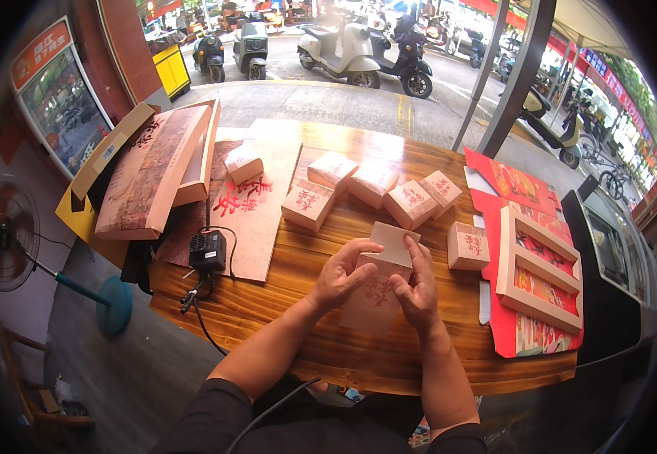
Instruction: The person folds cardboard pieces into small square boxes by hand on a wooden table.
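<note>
Between my two hands, over the near middle of the wooden table, is a pale pink small cardboard box with red characters. Its top flap stands raised at the far end, and a flat printed panel reaches toward me. My left hand grips its left side, thumb on the near face and fingers at the upper edge. On the other side, my right hand has its thumb against the panel and its fingers up along the flap. Beyond my hands several matching small boxes stand closed, one more box to the right.
At right, a cardboard divider frame lies on red printed sheets. A large pink box leans at far left, near a flat printed board, another small box and a black adapter with cables. A fan stands left.
</note>
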Demonstrator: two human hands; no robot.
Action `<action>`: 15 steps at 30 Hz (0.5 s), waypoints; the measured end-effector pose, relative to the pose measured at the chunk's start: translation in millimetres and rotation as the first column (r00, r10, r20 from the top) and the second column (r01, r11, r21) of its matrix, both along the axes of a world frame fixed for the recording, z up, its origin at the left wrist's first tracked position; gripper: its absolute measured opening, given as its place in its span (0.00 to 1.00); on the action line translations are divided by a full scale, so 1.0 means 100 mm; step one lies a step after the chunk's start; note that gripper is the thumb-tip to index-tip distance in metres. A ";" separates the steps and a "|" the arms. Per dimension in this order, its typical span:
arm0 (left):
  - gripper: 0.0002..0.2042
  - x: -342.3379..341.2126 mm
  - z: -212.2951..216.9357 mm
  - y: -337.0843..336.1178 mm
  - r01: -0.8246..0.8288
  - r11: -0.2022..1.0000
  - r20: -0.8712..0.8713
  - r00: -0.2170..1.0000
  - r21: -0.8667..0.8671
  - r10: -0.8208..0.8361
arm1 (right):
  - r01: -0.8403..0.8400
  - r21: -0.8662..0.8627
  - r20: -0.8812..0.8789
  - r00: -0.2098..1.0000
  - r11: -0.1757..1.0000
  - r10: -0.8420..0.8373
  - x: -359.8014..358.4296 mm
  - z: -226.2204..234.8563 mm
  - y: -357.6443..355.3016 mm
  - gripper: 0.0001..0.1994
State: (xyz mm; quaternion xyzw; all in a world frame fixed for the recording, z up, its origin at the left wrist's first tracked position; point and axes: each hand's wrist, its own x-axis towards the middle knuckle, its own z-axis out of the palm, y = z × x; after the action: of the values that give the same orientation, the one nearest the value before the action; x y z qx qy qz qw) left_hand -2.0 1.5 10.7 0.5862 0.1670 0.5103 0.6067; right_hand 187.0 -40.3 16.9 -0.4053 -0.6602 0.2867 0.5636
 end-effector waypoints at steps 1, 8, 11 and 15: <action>0.15 0.00 0.00 -0.01 0.013 0.999 0.016 1.000 -0.049 -0.012 | -0.004 0.004 0.015 1.000 1.000 0.004 0.00 -0.01 0.00 0.34; 0.09 0.00 -0.10 0.06 -0.120 0.993 -0.061 0.991 0.003 0.120 | -0.009 -0.068 -0.016 1.000 0.998 0.008 -0.06 0.10 -0.07 0.24; 0.10 -0.02 -0.16 0.09 -0.147 0.986 -0.109 0.982 0.077 0.155 | 0.031 0.019 0.035 0.999 0.999 -0.032 -0.03 0.02 -0.02 0.19; 0.10 -0.04 -0.12 0.10 -0.193 0.959 -0.159 0.961 0.205 0.228 | 0.006 -0.016 0.010 1.000 1.000 -0.006 -0.04 0.04 -0.01 0.16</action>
State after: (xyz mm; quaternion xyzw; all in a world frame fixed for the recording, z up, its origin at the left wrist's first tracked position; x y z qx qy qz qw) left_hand -5.5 11.7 -1.5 0.6634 0.2342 0.5303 0.4731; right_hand 182.6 -40.9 20.6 -0.4133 -0.6593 0.2884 0.5580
